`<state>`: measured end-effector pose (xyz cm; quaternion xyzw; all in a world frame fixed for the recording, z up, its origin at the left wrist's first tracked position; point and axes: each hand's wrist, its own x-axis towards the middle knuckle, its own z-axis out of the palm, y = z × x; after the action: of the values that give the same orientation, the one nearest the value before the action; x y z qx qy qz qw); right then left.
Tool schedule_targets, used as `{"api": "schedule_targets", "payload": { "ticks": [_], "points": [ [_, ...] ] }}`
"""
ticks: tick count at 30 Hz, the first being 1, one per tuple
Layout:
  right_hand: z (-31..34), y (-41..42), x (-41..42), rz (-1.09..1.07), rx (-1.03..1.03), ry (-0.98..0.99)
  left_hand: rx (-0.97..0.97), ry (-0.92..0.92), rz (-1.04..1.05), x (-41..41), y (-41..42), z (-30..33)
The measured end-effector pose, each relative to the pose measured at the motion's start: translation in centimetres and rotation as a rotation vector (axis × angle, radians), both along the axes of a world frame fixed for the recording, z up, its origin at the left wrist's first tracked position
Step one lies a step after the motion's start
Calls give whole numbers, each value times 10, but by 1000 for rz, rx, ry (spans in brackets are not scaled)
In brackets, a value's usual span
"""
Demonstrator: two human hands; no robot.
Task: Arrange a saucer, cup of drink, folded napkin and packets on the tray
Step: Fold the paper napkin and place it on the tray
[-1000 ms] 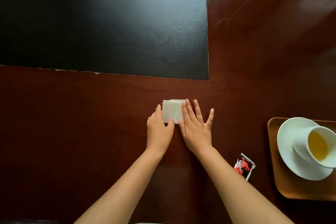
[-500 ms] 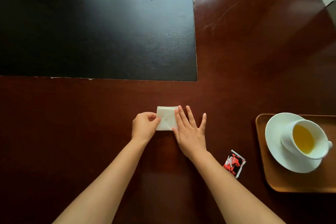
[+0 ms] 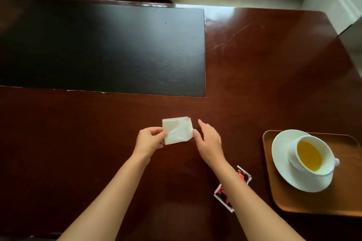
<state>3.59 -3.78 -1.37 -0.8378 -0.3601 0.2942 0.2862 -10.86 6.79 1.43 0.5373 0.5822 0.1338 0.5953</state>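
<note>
The left hand (image 3: 149, 140) pinches the folded napkin (image 3: 177, 130) above the worktop (image 3: 78, 143) while the right hand (image 3: 210, 142), fingers loosely spread, holds nothing.

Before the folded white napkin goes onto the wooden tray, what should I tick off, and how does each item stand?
1. Folded white paper napkin pinched by left hand: ok.
2. Right hand free, open beside the napkin: ok.
3. White saucer and white cup of yellow drink on brown wooden tray: ok.
4. Bare tray space near its front edge: ok.
5. Red-and-black packets on tray: not ok, on the table.
6. Packet count: cannot tell, forearm covers them.
</note>
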Motion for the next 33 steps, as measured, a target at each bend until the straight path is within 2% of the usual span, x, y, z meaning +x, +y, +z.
{"api": "schedule_targets", "payload": {
  "ticks": [2,3,4,8,13,20,27,33],
  "points": [
    [26,3,2,-149,133,498,-26,-46,-32,0,-7,13],
    [35,2,4,-183,168,647,-23,-59,-36,-1,-12,19],
    [41,-1,5,-181,210,717,-16,-67,-28,-2,-17,23],
    [53,-17,11,-43,328,640,8,-120,29,-9,-37,35],
    [66,-43,15,-5,364,639,-9,-210,45,-13,-65,48],
    [84,-95,23,-76,408,584,7,-314,-19,-2,-103,68],
    [100,-175,10,-145,410,579,89,-352,-87,-2,-163,72],
    [110,-249,25,-249,405,546,81,-336,-131,23,-233,73]
  ]
}}
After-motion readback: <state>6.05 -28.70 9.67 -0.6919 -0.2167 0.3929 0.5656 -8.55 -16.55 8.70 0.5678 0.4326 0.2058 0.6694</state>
